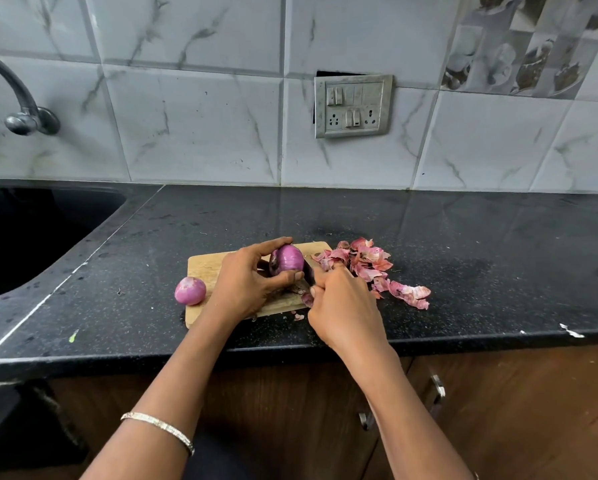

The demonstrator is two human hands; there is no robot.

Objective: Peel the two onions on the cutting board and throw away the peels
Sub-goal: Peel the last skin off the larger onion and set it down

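Purple and glossy, the onion point(288, 259) sits in my left hand point(247, 285), lifted just above the wooden cutting board point(204, 268). My fingers curl over its top and my thumb presses in from below, so it is firmly held. A patch of darker skin shows on its left side.

My right hand point(344, 306) is closed into a fist just beside the onion. A dark blade point(308, 271) sticks up out of that fist and lies against the onion's right side. The handle is hidden inside my fingers.

The second onion point(190, 291) is paler pink and looks bare of skin. It rests at the board's left edge, well apart from my hands.

The peels point(363, 261) lie in a loose pink heap just right of the board. Most are on the black speckled desk point(464, 254), and a few overlap the board's far right corner. One longer strip point(410, 294) trails off toward the right. A few small scraps point(299, 317) lie near the board's front edge, by my right wrist.

A thin bangle point(159, 427) circles my left forearm. The dark sink point(31, 237) is set into the desk at far left, with the tap point(24, 98) on the tiled wall above it. A switch plate point(353, 105) is fixed to the wall behind the board.
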